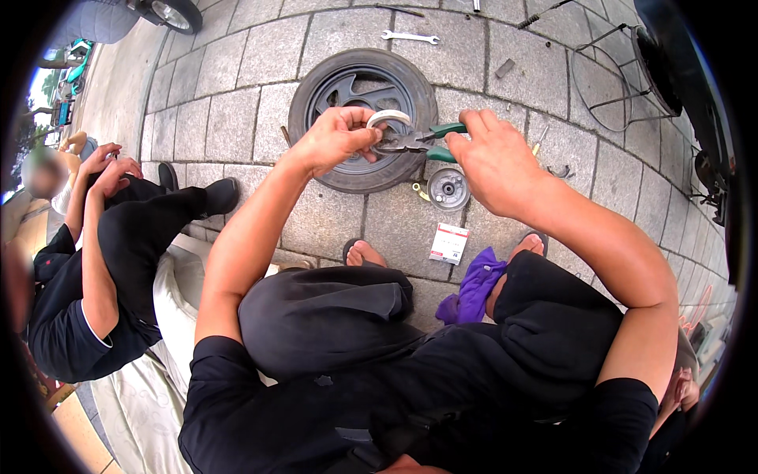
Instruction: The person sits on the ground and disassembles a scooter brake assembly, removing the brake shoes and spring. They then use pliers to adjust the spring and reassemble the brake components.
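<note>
My left hand (339,142) pinches a curved, pale-rimmed brake shoe (390,117) between thumb and fingers, above a wheel with a black tyre (316,75). In my right hand (493,162) is a pair of pliers (416,141) with green handles. Its metal jaws point left and meet the lower right side of the brake shoe; whether they grip it is hard to make out. The wheel lies flat on the paving, its hub partly covered by my hands. A round grey metal brake plate (448,190) rests on the ground just right of the tyre.
A white-and-red box (449,242) and a purple cloth (479,288) lie near my feet. Beyond the wheel is an open-ended wrench (410,37). A wire stand (612,71) is at the far right. At left sits another person (126,237).
</note>
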